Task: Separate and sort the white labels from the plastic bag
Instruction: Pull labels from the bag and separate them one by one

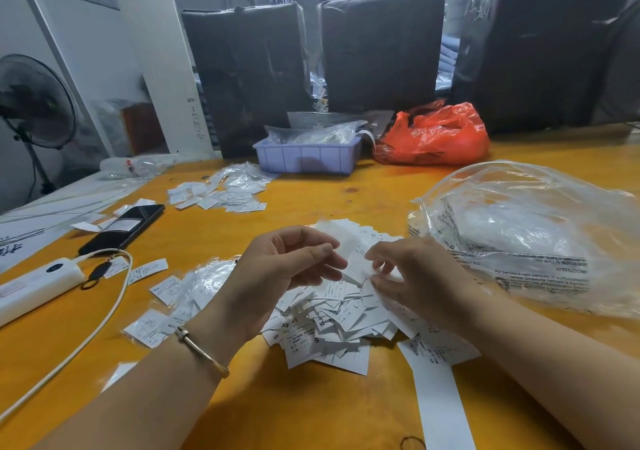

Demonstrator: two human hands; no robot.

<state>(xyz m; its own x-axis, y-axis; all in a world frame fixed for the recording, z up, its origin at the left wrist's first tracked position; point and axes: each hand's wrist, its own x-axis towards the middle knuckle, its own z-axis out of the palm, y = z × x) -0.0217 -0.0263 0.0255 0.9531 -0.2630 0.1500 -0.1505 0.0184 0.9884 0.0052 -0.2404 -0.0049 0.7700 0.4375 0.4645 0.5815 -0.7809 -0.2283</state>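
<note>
A heap of small white labels (332,321) printed with size letters lies on the orange table in front of me. My left hand (291,269) pinches a white label (343,241) between thumb and fingers just above the heap. My right hand (412,276) is beside it, its fingertips pinching labels at the top of the heap. A large clear plastic bag (526,238) with printed warnings lies crumpled to the right, touching my right wrist. More labels in small clear sleeves (176,297) lie left of the heap, and another batch of labels (221,190) lies farther back.
A black phone (124,228), a white power bank (34,287) and its cable (104,314) are at the left. A lilac bin (308,158) and a red bag (436,138) stand at the back. A long white strip (436,390) lies near the front edge.
</note>
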